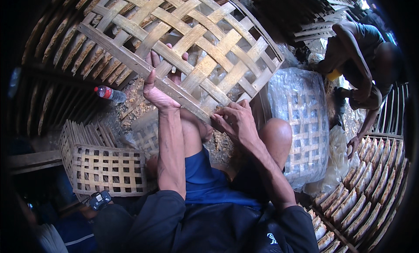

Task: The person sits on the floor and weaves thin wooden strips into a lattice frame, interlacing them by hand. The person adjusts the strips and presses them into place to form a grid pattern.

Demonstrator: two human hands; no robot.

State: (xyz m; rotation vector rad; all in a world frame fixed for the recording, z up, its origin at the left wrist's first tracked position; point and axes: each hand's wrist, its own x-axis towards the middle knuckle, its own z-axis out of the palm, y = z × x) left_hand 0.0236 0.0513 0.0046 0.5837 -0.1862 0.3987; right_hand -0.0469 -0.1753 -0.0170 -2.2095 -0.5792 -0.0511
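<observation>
A woven bamboo tray (209, 48) with a flat wooden frame is held up, tilted, in front of me. My left hand (163, 85) grips its near-left frame bar, thumb on the near side and fingers reaching behind the slats. A small pale stick shows between those fingers; what it is I cannot make out. At the tray's near corner, my right hand (235, 122) has its fingers curled and pressed against the frame. Through the weave, clear plastic sheeting shows behind the tray.
Plastic-wrapped woven trays (301, 126) stand beside my right knee. More woven trays (109, 170) are stacked at left, near a red-capped bottle (110, 94). Racks of pale, crusted slabs (362, 183) line the right. A person (358, 56) crouches at far right; another (83, 231) is lower left.
</observation>
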